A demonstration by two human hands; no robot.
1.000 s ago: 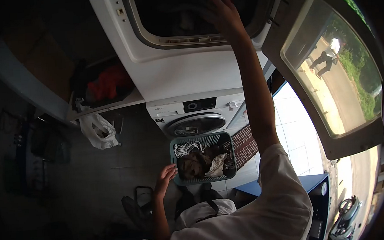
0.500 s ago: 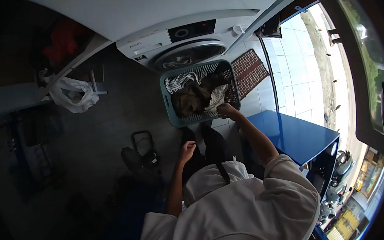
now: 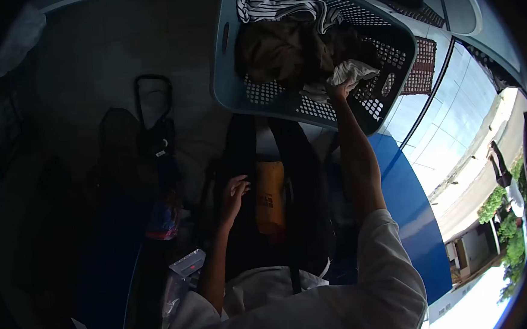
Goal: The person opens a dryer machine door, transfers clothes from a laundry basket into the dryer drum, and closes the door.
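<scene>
The white cloth (image 3: 348, 72) lies in the teal laundry basket (image 3: 228, 82) on the floor ahead of me, beside a dark brown garment (image 3: 281, 52) and a striped one (image 3: 278, 4). My right hand (image 3: 338, 90) pinches that white cloth, fingers closed on it. My left hand (image 3: 234, 196) hangs loosely spread near my lap, holding nothing.

Dim grey floor (image 3: 87, 48), blue counter (image 3: 411, 216) at right, bright daylight thru glass (image 3: 455, 134), street w/ greenery (image 3: 509, 234) outside
</scene>
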